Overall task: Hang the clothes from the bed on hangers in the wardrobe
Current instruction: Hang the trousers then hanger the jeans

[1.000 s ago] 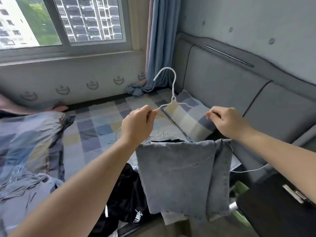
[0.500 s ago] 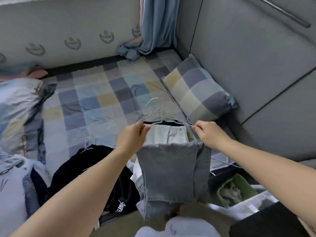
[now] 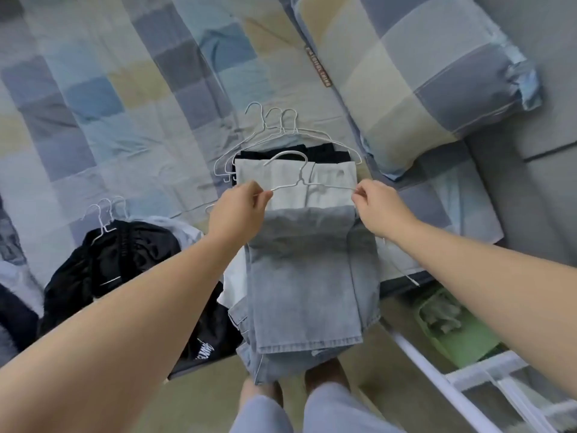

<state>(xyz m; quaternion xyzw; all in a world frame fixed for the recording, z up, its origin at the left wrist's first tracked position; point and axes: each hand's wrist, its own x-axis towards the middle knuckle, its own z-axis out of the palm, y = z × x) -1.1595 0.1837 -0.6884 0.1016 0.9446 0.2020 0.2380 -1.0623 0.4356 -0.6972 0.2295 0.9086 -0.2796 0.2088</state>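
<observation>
One thin wire hanger [image 3: 301, 179], faded denim [image 3: 309, 270]

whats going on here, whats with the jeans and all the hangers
A person stands at the bed, pinching a white wire hanger at both ends with the left hand and right hand. Light blue jeans are draped over its bar and hang down. Behind it, folded clothes on hangers lie on the bed, with black clothes on hangers to the left.
</observation>
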